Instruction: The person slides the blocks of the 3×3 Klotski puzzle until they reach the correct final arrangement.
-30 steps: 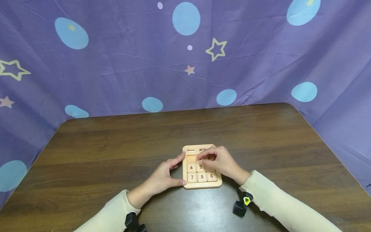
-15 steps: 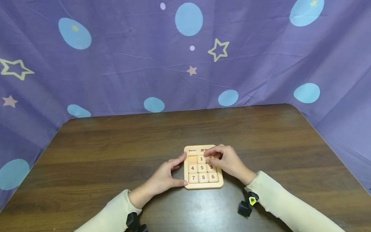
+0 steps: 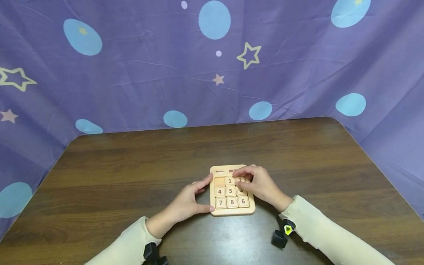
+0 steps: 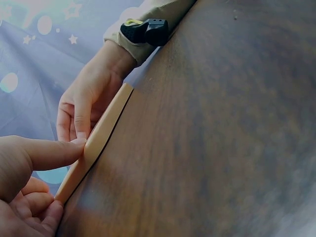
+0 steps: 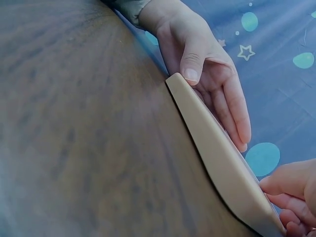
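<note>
Tile 1: bared since a second ago; right hand has shifted right.
Left hand: fingers spread, touching the board's left side.
Board: on the table, between both hands.
Gap: top left; sliding seems in hand, the next push calling for light touch.
Right hand: thumb and index bent, slightly apart at tile 2; contact unclear.
</note>
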